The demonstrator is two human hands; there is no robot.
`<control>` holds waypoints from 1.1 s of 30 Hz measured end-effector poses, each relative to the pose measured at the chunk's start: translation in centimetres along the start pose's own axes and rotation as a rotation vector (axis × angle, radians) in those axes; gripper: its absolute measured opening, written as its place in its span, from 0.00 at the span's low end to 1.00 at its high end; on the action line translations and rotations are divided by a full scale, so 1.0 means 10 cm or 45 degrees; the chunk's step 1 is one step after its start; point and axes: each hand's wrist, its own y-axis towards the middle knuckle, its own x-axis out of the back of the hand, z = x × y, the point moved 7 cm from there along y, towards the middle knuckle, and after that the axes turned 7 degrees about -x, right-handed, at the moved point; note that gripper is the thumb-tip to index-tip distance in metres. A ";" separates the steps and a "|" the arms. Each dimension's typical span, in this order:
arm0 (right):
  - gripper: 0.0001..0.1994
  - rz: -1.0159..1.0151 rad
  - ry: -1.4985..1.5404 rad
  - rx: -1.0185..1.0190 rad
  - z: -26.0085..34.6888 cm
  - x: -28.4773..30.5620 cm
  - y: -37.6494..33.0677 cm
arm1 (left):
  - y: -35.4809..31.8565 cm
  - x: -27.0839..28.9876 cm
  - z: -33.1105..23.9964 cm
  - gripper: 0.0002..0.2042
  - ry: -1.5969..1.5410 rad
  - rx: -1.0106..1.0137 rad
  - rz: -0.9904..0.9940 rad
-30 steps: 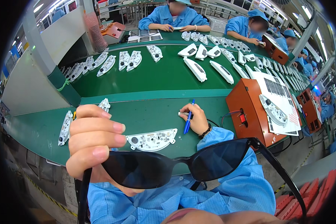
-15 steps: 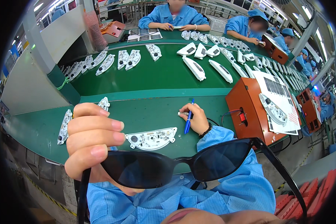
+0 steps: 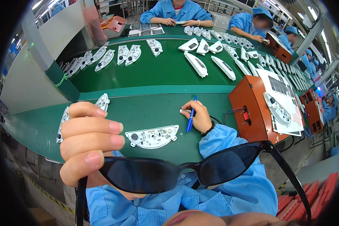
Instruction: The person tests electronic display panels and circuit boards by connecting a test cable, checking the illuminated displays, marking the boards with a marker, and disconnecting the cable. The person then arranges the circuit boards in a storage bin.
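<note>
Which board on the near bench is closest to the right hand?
The half-moon board to the left of the right hand, fully in view; the other boards there sit farther left, partly hidden behind the left hand.

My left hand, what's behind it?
Partly showing past the left hand are two white circuit boards on the green tabletop. Their covered portions, and anything else the hand hides, can't be seen.

Left grip [image 3: 91, 143] holds dark glasses [image 3: 143, 175], right grip [image 3: 200, 117] blue pen [image 3: 190, 123]; white board [image 3: 153, 138] on green bench [image 3: 150, 109].
</note>
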 end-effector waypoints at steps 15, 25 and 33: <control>0.09 -0.007 -0.047 0.009 -0.05 0.01 0.00 | -0.06 0.11 -0.07 0.06 -0.029 -0.045 0.155; 0.09 -0.010 0.049 -0.009 -0.09 0.02 0.00 | -0.14 0.33 -0.02 0.49 0.014 -0.324 0.673; 0.09 -0.003 -0.006 0.006 -0.08 0.02 0.00 | -0.18 0.27 -0.06 0.49 -0.101 -0.320 0.650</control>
